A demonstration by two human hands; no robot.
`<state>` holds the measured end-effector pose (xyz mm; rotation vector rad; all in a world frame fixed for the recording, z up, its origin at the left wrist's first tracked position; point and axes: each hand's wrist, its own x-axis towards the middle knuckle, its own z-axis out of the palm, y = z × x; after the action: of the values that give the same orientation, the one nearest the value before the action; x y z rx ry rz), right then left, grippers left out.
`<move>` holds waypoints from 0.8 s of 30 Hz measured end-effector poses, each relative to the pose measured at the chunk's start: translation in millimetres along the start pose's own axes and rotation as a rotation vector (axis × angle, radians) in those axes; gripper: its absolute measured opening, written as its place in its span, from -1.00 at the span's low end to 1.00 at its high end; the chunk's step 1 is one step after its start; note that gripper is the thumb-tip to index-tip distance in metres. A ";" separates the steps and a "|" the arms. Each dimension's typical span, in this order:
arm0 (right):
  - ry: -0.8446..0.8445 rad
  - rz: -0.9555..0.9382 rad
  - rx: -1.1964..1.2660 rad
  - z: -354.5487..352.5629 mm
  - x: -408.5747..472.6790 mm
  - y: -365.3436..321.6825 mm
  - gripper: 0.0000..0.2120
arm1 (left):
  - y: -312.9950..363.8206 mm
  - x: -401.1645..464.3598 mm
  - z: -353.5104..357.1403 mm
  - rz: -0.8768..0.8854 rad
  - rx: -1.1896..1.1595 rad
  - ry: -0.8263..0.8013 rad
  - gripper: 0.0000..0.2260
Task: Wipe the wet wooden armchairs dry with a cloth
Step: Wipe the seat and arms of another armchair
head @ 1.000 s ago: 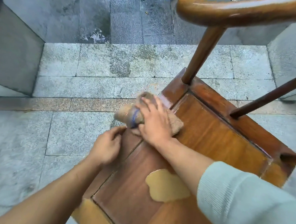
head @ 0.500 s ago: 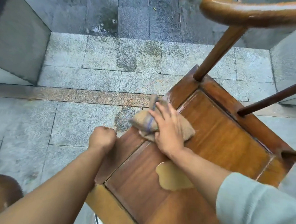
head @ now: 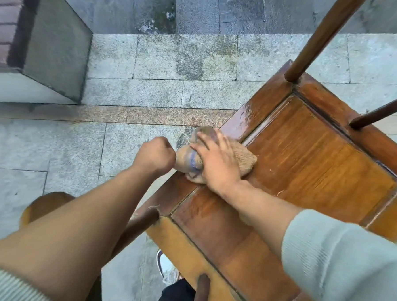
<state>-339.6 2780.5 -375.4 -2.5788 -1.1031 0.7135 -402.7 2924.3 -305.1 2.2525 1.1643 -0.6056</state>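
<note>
Pressing flat on a brown cloth point(head: 217, 158), the right hand point(head: 217, 163) lies palm down with its fingers straight and slightly spread over the fabric. The cloth is bunched, with a blue mark on its left fold, and it sits on the left edge of the wooden armchair point(head: 318, 170) seat, partly overhanging the frame rail toward the pavement. Just beside it, the left hand point(head: 154, 157) is balled into a fist, fingers curled tight — whether it pinches a corner of the cloth or only touches it cannot be told from this head view. Both forearms are bare, with pale green sleeves point(head: 345, 261) pushed up toward the elbows.

The seat is a framed panel of glossy orange-brown wood; the rail beyond the cloth gleams with a wet sheen, while the panel near the right forearm looks streaked. Two round wooden spindles point(head: 323, 39) rise from the far side of the seat, and another dark post point(head: 200, 293) stands at the near edge. Grey stone paving point(head: 55, 147) runs under everything, crossed by a reddish granite strip point(head: 148, 115), with a step up to darker, damp slabs beyond. At the lower left, a rounded brown wooden shape point(head: 45, 204) peeks out behind the left arm — too hidden to identify. A shoe point(head: 166, 268) shows below the seat edge.
</note>
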 end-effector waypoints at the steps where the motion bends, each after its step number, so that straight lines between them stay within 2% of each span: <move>1: -0.078 -0.118 -0.077 17.7 -9.8 -24.9 -0.17 | -3.1 -1.2 -1.2 0.008 0.015 -0.010 -0.75; 3: -0.188 -0.340 -0.169 44.5 -40.4 -60.7 -0.30 | -3.6 -5.4 -1.8 0.039 0.045 -0.058 -0.73; 5: -0.206 -0.465 -0.168 49.5 -59.2 -62.0 -0.42 | -1.4 -11.0 3.3 0.065 0.078 -0.120 -0.66; 8: -0.239 -0.753 -0.184 23.5 -45.2 -24.9 -0.55 | 2.8 -20.3 19.3 0.126 0.172 -0.221 -0.62; 10: -0.282 -0.807 -0.221 -4.0 -16.4 10.6 -0.56 | 10.0 -25.3 27.4 0.186 0.161 -0.217 -0.64; 12: -0.322 -0.694 -0.258 -35.7 5.0 54.4 -0.50 | 25.2 -29.0 34.0 0.237 0.048 -0.161 -0.60; 14: -0.276 -0.495 -0.192 -61.0 7.0 101.4 -0.40 | 39.1 -28.5 39.0 0.256 0.017 -0.087 -0.56; 16: -0.141 -0.202 -0.096 -73.6 -22.2 142.6 -0.29 | 51.2 -27.4 45.5 0.258 0.054 -0.095 -0.52; 18: 0.014 0.174 -0.015 -68.4 -70.7 162.9 -0.25 | 52.0 -29.5 53.3 0.258 0.126 -0.162 -0.50; 20: 0.150 0.506 0.020 -51.7 -121.2 161.6 -0.27 | 49.4 -31.6 59.2 0.272 0.208 -0.218 -0.50; 24: 0.258 0.792 0.177 -16.9 -147.6 118.5 -0.29 | 41.5 -35.6 62.8 0.288 0.237 -0.266 -0.44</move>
<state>-346.3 2591.3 -358.7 -2.8016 0.0919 0.5538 -395.9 2842.8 -321.2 2.3840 0.6521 -0.9285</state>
